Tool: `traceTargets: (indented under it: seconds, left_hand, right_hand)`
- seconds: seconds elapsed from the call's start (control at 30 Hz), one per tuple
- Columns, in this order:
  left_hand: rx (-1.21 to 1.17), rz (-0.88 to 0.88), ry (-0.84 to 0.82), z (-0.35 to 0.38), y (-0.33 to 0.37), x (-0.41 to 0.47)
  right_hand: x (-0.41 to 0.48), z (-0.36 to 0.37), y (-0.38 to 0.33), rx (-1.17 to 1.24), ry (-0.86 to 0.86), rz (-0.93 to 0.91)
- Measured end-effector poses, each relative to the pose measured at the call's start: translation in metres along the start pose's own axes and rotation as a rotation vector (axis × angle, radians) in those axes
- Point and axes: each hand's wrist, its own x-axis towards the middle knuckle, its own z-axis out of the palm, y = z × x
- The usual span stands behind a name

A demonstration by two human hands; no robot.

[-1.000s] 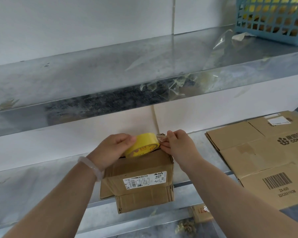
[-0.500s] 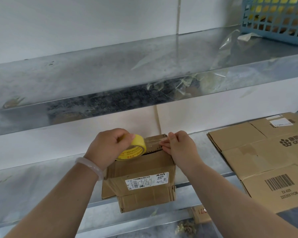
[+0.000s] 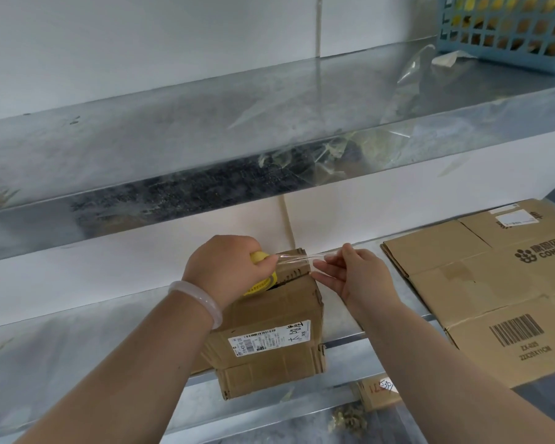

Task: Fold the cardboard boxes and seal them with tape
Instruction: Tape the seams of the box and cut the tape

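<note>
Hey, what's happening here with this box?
A person is taping up a small box on a metal shelf. The left hand grips a yellow tape roll at the box's top. The right hand pinches the free end of a clear strip, stretched taut between the hands just above the box. The strip looks not yet pressed down. Flattened boxes lie to the right.

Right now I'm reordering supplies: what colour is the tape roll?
Yellow tape roll, clearest in the head view.
</note>
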Motion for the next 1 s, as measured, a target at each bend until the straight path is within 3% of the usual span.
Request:
traceTargets:
  seconds: [0.43, 0.8, 0.9, 1.0]
  left_hand:
    - [0.117, 0.002, -0.038, 0.006, 0.016, 0.009]
    - [0.05, -0.028, -0.047, 0.003, 0.012, 0.009]
    - [0.046, -0.035, -0.055, 0.002, 0.012, 0.009]
    - [0.04, -0.038, -0.051, 0.002, 0.013, 0.007]
  right_hand:
    - [0.013, -0.012, 0.01, 0.422, 0.037, 0.176]
    - [0.017, -0.025, 0.004, 0.393, -0.153, 0.314]
    - [0.011, -0.026, 0.003, 0.307, -0.211, 0.237]
    - [0.01, -0.022, 0.005, 0.29, -0.165, 0.209]
